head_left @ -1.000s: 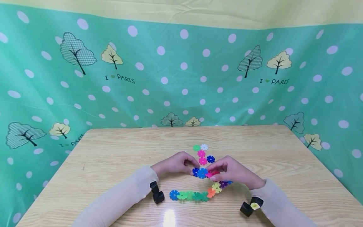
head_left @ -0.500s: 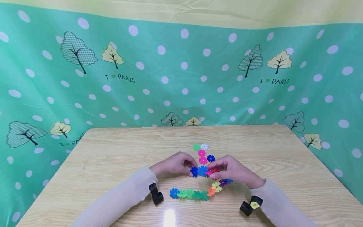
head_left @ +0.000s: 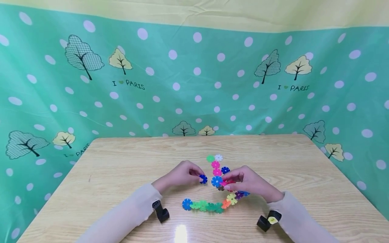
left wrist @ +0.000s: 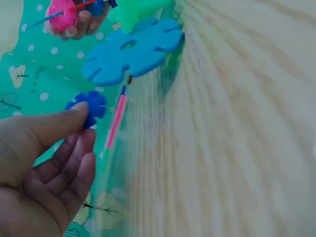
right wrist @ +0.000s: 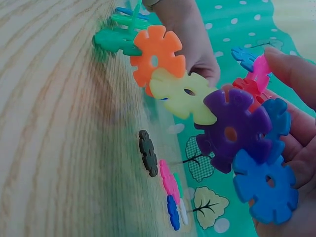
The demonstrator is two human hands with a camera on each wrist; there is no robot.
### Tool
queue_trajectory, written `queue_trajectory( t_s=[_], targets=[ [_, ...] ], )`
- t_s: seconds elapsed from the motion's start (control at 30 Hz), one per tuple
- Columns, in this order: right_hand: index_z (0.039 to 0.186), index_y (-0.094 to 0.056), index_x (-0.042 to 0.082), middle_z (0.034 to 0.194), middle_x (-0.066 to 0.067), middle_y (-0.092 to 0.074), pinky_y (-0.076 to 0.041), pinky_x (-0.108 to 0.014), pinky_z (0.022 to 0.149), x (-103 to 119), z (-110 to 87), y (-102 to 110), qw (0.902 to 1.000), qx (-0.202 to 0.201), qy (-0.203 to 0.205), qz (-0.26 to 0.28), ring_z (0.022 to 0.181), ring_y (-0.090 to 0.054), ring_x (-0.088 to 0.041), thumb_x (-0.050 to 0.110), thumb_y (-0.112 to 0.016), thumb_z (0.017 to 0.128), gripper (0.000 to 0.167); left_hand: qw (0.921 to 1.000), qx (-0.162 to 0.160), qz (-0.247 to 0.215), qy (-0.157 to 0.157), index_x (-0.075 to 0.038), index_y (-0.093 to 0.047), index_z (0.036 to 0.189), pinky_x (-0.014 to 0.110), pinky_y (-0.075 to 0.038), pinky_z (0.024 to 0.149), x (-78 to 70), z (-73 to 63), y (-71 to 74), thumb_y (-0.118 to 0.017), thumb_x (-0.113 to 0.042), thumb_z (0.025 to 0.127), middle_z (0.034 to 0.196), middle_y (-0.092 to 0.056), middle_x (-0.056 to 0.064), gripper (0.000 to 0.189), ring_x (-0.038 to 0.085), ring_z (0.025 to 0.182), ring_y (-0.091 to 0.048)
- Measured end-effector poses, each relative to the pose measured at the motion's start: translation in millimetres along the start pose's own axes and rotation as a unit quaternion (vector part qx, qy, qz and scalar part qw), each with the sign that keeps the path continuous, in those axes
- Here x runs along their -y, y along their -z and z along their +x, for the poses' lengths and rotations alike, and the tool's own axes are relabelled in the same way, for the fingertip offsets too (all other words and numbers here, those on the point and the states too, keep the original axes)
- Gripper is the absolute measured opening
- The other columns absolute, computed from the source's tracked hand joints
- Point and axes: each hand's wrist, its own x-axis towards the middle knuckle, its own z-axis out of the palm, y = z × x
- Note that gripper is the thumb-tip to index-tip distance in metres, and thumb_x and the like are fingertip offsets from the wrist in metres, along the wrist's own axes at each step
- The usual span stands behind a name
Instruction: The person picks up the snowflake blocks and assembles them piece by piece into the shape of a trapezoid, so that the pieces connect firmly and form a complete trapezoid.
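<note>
My left hand [head_left: 183, 174] pinches a dark blue snowflake disc [head_left: 204, 179] between thumb and fingertips, just above the table. Apart from it, to the right, a lighter blue disc [head_left: 216, 181] forms one end of a chain of slotted discs. My right hand [head_left: 248, 181] grips that chain near this end, its thumb on a pink disc [right wrist: 261, 72]. From there the chain bends through red, blue, purple [right wrist: 236, 127], yellow [right wrist: 178, 94] and orange [right wrist: 157, 54] discs, then several green ones [head_left: 203, 206]. Another blue disc [head_left: 187, 204] ends it at the front left.
Loose discs lie beyond my hands on the wooden table [head_left: 127, 152]: green [head_left: 210, 158], white [head_left: 218, 157], two pink [head_left: 215, 165] and dark blue [head_left: 225, 170]. A dark brown disc [right wrist: 147, 153] lies nearer, partly under the chain. A patterned green cloth [head_left: 194, 77] hangs behind.
My left hand has moved left, carrying the dark blue disc away from the lighter blue disc at the chain's end. The right hand has stayed nearly still on the chain.
</note>
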Motion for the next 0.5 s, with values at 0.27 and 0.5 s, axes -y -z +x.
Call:
queue_trajectory(
  t_s=[0.27, 0.5],
  targets=[
    [0.109, -0.065, -0.008, 0.095, -0.023, -0.069, -0.056, -0.026, 0.067, -0.2, 0.9, -1.6, 1.0000, -0.004, 0.002, -0.001, 0.075, -0.066, -0.008, 0.010, -0.066, 0.087, 0.028, 0.9950, -0.063, -0.078, -0.005, -0.002, -0.072, 0.095, 0.021, -0.052, 0.066, -14.2, -18.4, 3.1, -0.069, -0.006, 0.084, 0.089, -0.071, 0.008, 0.012, 0.015, 0.074, -0.063],
    [0.109, -0.067, -0.004, 0.094, -0.023, -0.069, -0.055, -0.024, 0.065, -0.5, 0.9, -2.5, 0.9998, -0.010, -0.015, -0.011, 0.071, -0.065, -0.009, 0.014, -0.067, 0.088, 0.028, 0.9890, -0.085, -0.121, 0.003, -0.001, -0.072, 0.095, 0.020, -0.052, 0.063, -29.1, -26.8, -2.0, -0.071, -0.009, 0.083, 0.088, -0.071, 0.010, 0.014, 0.032, 0.076, -0.064]
  ],
)
